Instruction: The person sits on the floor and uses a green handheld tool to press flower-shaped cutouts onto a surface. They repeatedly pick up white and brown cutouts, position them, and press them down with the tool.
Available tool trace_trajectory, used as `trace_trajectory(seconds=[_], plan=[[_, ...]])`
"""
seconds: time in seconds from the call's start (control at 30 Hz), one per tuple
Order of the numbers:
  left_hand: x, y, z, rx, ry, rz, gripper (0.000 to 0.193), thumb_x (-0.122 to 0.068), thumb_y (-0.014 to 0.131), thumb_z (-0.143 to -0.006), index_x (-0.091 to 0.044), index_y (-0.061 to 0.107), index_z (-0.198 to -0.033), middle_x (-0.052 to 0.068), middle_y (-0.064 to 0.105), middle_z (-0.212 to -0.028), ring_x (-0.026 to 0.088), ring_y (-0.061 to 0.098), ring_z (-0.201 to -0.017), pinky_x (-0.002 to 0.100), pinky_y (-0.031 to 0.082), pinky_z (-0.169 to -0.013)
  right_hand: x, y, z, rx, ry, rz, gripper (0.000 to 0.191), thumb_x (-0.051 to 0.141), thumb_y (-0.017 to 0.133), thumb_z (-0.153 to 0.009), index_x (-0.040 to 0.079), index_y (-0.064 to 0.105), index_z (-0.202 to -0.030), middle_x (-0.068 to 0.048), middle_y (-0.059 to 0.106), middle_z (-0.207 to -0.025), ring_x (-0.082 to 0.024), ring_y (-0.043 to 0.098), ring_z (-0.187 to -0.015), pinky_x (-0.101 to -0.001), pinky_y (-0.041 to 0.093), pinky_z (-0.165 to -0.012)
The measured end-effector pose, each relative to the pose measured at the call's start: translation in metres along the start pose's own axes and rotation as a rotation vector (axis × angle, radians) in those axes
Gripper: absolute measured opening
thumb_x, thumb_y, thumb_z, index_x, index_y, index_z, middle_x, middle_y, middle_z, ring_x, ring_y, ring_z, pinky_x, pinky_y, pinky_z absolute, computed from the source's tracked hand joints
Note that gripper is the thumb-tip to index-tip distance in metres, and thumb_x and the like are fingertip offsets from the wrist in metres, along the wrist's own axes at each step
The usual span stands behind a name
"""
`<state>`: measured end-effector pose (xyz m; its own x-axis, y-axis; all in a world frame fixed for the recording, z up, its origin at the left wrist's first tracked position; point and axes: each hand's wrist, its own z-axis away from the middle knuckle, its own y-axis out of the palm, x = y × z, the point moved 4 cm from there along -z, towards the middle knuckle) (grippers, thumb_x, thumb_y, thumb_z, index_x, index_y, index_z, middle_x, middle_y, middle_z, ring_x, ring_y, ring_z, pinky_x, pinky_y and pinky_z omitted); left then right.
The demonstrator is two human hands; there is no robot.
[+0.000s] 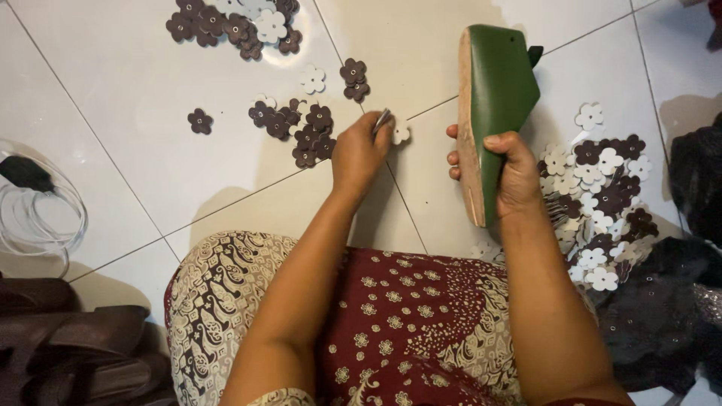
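Nearest the camera, a patterned red and cream skirt (406,316) covers the lap at 6 o'clock. Both forearms extend from it toward 12 o'clock over the white tiled floor (113,113).

The right hand (511,169) holds a green shoe sole (496,105) with a closed grip: thumb on the green face, fingers wrapped behind the tan edge. The sole stands on edge. Its long axis runs from 6 to 12 o'clock, with the broad end pointing to 12 o'clock.

The left hand (359,154), at 9 o'clock from the sole, pinches a white flower cutout (400,132) and a thin metal piece in a narrow grip.

Beyond, brown flower cutouts (301,128) lie at 11 o'clock. A mixed pile of cutouts (602,195) lies at 3 o'clock.
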<state>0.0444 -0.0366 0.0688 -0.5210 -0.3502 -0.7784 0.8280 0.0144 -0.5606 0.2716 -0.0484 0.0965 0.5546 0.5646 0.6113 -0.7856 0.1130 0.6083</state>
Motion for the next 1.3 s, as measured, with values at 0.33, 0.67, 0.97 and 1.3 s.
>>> trace_trajectory(seconds=[0.33, 0.67, 0.97, 1.3], plan=[[0.005, -0.003, -0.008, -0.251, -0.033, 0.030, 0.033, -0.034, 0.066, -0.096, -0.007, 0.069, -0.115, 0.013, 0.075, -0.094, 0.027, 0.072, -0.081, 0.038, 0.055, -0.074, -0.003, -0.007, -0.005, -0.030, 0.031, 0.037, 0.068, 0.027, 0.065, -0.081, -0.003, 0.050, -0.140, -0.017, 0.064, -0.117, -0.026, 0.062, -0.087, -0.0388, 0.055, -0.075], [0.015, 0.017, -0.023, -0.242, 0.237, 1.107, 0.036, -0.011, 0.044, -0.114, -0.005, 0.033, -0.147, 0.014, 0.063, -0.132, 0.023, 0.066, -0.125, 0.036, 0.057, -0.104, -0.001, 0.000, -0.006, -0.054, 0.034, 0.021, 0.068, 0.026, 0.064, -0.079, -0.004, 0.051, -0.139, -0.018, 0.064, -0.117, -0.026, 0.061, -0.088, -0.0380, 0.055, -0.076], [0.016, 0.032, -0.030, -0.288, 0.252, 1.146, 0.036, -0.008, 0.048, -0.113, -0.004, 0.032, -0.144, 0.013, 0.062, -0.121, 0.024, 0.068, -0.108, 0.036, 0.059, -0.096, -0.005, -0.002, -0.009, -0.062, 0.064, 0.005, 0.068, 0.026, 0.065, -0.080, -0.002, 0.050, -0.139, -0.016, 0.063, -0.117, -0.026, 0.061, -0.089, -0.0377, 0.055, -0.077], [0.015, 0.035, -0.030, -0.291, 0.271, 0.984, 0.036, -0.010, 0.048, -0.113, -0.004, 0.036, -0.146, 0.010, 0.064, -0.116, 0.018, 0.069, -0.100, 0.031, 0.058, -0.090, -0.004, 0.000, -0.008, -0.084, 0.062, 0.023, 0.067, 0.025, 0.065, -0.080, -0.002, 0.050, -0.140, -0.017, 0.064, -0.115, -0.025, 0.062, -0.086, -0.0372, 0.055, -0.075]])
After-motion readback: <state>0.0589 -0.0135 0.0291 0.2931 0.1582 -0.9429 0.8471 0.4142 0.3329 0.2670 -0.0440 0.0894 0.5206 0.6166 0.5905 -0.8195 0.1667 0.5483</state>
